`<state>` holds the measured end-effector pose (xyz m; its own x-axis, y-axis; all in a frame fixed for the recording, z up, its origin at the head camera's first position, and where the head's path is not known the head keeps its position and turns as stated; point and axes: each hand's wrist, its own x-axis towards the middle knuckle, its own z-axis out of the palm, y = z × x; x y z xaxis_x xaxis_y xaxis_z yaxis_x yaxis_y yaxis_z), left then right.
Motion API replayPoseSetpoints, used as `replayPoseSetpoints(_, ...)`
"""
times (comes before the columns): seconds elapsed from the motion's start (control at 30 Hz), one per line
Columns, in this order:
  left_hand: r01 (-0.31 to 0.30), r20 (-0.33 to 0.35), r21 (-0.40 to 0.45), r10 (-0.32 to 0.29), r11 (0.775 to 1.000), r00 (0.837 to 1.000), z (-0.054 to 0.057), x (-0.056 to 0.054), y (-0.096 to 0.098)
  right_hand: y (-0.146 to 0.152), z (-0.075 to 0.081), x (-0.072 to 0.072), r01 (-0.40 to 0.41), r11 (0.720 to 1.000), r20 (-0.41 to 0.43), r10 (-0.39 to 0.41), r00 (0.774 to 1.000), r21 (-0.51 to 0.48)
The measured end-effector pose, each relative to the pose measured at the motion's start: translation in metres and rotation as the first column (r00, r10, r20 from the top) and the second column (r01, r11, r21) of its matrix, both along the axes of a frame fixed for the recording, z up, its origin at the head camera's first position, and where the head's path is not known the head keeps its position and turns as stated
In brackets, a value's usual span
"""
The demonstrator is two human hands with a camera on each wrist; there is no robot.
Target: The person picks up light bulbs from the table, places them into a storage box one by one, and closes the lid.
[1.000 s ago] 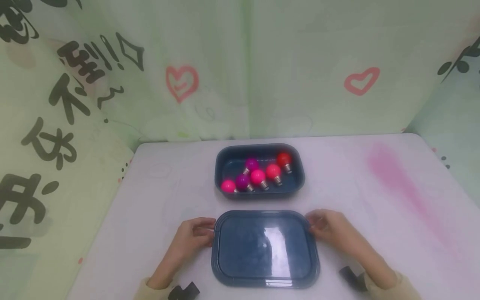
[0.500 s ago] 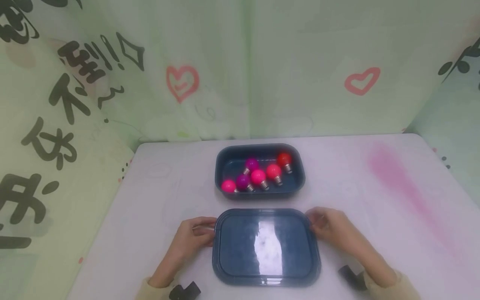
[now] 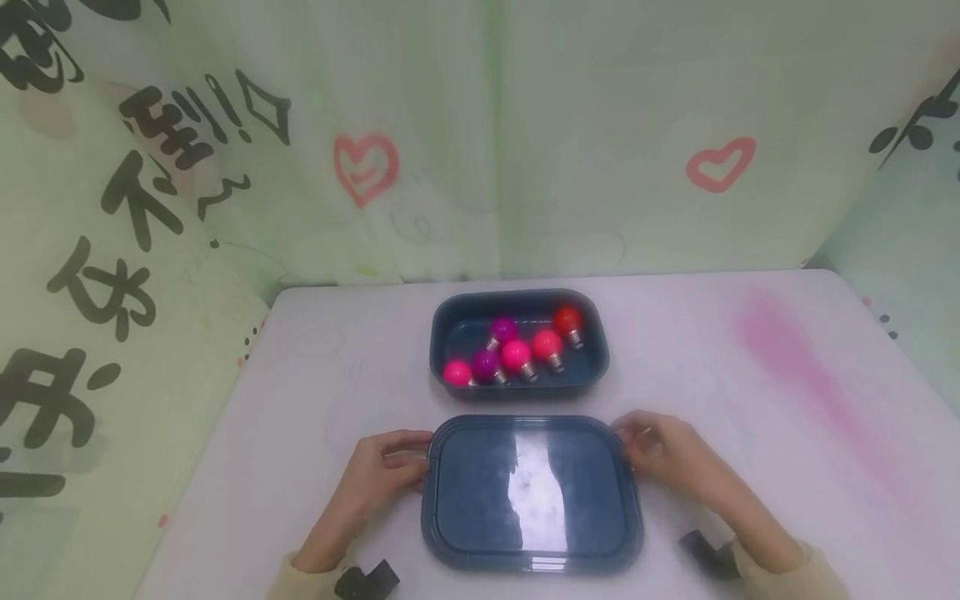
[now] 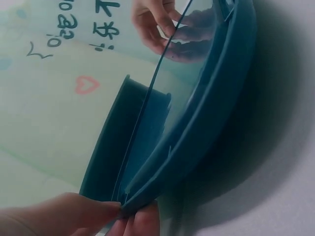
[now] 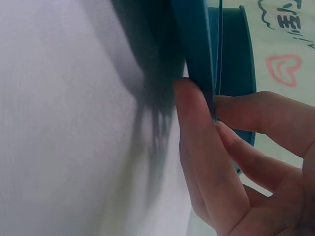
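A dark blue, rounded rectangular lid [image 3: 476, 500] lies between my two hands at the front middle of the head view. My left hand [image 3: 375, 475] pinches its left edge; the left wrist view has the thumb on one face of the rim [image 4: 216, 113] and fingers on the other. On the opposite side, my right hand [image 3: 671, 458] grips the edge [image 5: 197, 44] between thumb and fingers. Shadow beneath the rim shows the lid held off the table. Just beyond it stands a matching dark blue box [image 3: 517, 392] containing several round bulbs [image 3: 516, 355] in pink, purple and red.
The white table [image 3: 300, 400] carries a pink smear [image 3: 787, 350] on its right. Behind it hangs a pale green curtain [image 3: 562, 208] with drawn hearts and black lettering. Small black devices [image 3: 367, 581] sit by both wrists.
The lid and both hands have shifted very slightly toward the box, and the bright reflection on the lid has slid left. Box and bulbs stay as they were.
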<state>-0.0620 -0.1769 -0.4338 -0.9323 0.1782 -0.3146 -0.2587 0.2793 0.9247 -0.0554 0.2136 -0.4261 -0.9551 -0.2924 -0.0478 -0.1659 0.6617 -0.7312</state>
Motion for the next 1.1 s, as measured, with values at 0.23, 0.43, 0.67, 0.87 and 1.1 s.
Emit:
replayPoseSetpoints(0.23,-0.029,-0.004,0.018,0.029,0.999,1.000,0.003,-0.001,-0.002,0.005,0.004,-0.001,-0.020,0.991,0.038,0.025,0.999,-0.134)
replayPoseSetpoints(0.43,-0.013,0.005,0.080,0.013,0.997,1.000,0.007,-0.002,-0.005,0.009,0.010,-0.001,-0.040,0.992,0.004,0.041,0.999,-0.122)
replayPoseSetpoints(0.67,0.043,0.001,0.094,-0.043,0.995,0.999,0.012,-0.003,-0.009,0.013,0.012,0.000,-0.062,0.990,-0.050,0.056,0.997,-0.126)
replayPoseSetpoints(0.87,0.080,0.010,0.121,-0.082,0.989,0.997,0.015,-0.004,-0.013,0.016,0.017,0.001,-0.073,0.984,0.024,0.077,0.997,-0.161)
replayPoseSetpoints(1.1,0.138,0.020,0.176,-0.143,0.975,0.989,0.019,-0.005,-0.018,0.019,0.019,0.003,-0.133,0.966,-0.031,0.129,0.991,-0.223)
